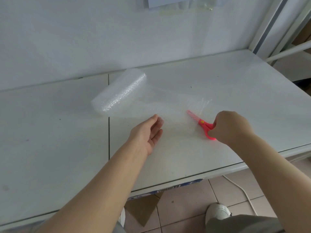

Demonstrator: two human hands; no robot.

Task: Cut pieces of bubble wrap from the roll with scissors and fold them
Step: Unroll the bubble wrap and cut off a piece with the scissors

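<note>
A roll of clear bubble wrap (119,92) lies on the white table (50,132), with a loose sheet (175,108) unrolled from it toward the right. My left hand (148,133) rests on the near edge of that sheet, palm turned inward and fingers straight. My right hand (230,128) grips the handles of red scissors (202,122). The scissor blades point up and left and lie under the translucent sheet near its right end.
A seam (109,132) divides the table into two panels. The wall stands close behind the roll. A white metal shelf frame (276,39) rises at the right. Below the table edge are a tiled floor, cardboard, a white cable and my shoe (218,212).
</note>
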